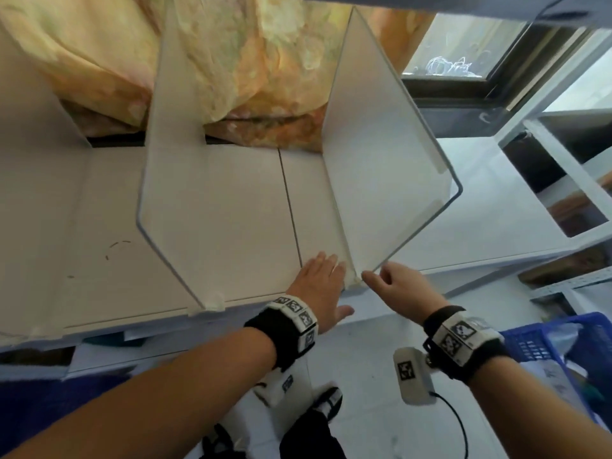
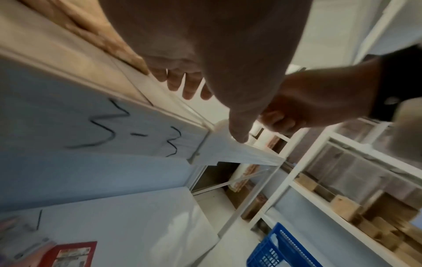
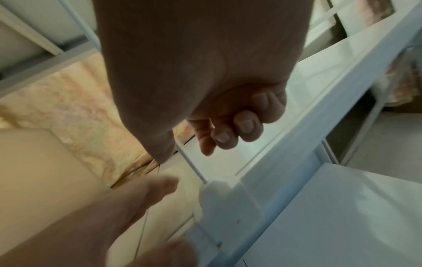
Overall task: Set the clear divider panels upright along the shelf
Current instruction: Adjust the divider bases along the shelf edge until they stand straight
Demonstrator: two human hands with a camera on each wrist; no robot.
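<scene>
Between both hands stands the divider panel, long axis running away along the shelf; left hand flat, fingers straight; right hand pinching its near corner.

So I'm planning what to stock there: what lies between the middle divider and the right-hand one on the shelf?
Head view: only bare shelf between middle divider and right-hand divider, plus the left hand flat at the front.
</scene>
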